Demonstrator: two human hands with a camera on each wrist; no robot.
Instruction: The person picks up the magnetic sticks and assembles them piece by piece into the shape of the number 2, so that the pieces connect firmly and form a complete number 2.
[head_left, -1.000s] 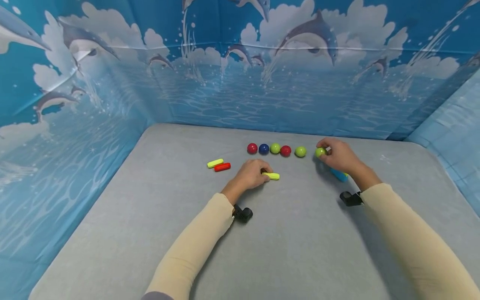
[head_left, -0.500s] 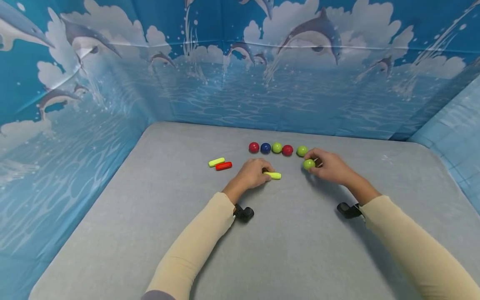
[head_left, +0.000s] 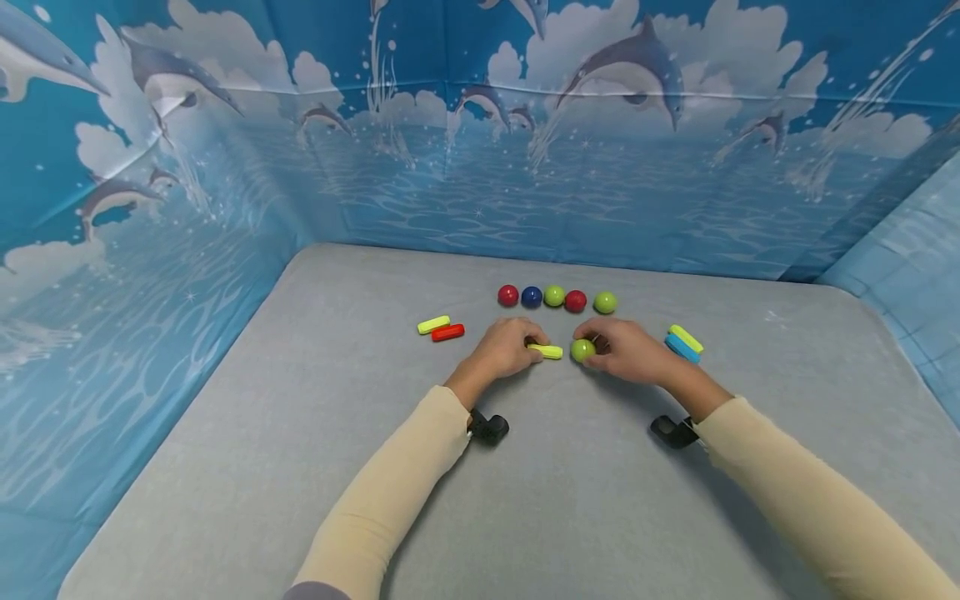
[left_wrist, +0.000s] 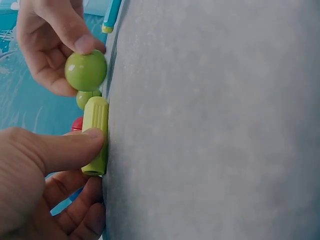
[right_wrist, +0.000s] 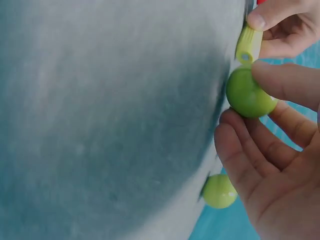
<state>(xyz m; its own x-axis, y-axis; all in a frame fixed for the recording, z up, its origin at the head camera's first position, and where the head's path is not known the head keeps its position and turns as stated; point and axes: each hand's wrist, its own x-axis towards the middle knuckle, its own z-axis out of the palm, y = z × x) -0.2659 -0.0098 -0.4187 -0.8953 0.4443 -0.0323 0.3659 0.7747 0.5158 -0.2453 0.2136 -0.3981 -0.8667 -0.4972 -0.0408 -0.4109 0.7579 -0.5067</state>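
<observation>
My left hand (head_left: 501,348) pinches a yellow-green ribbed rod (head_left: 551,352) between thumb and fingers, low over the grey table. In the right wrist view a hole shows in the rod's end (right_wrist: 245,57). My right hand (head_left: 630,352) holds a shiny green ball (head_left: 582,351) by thumb and fingertips, just right of the rod's free end. A narrow gap separates ball and rod in the head view. Seen from the left wrist, the ball (left_wrist: 86,71) sits beyond the rod (left_wrist: 96,115), and the right hand's (left_wrist: 52,40) thumb presses on it.
Behind the hands stand a red ball (head_left: 507,295), a blue ball (head_left: 532,297), a green ball (head_left: 554,295), another red ball (head_left: 575,301) and another green ball (head_left: 605,302). Yellow (head_left: 433,325) and red rods (head_left: 447,332) lie left; yellow (head_left: 686,337) and blue rods (head_left: 682,347) right.
My right hand has carried the green ball leftward and nearer, from beside the ball row to the rod's end. The rods at right are uncovered. My left hand keeps its place on the rod.
</observation>
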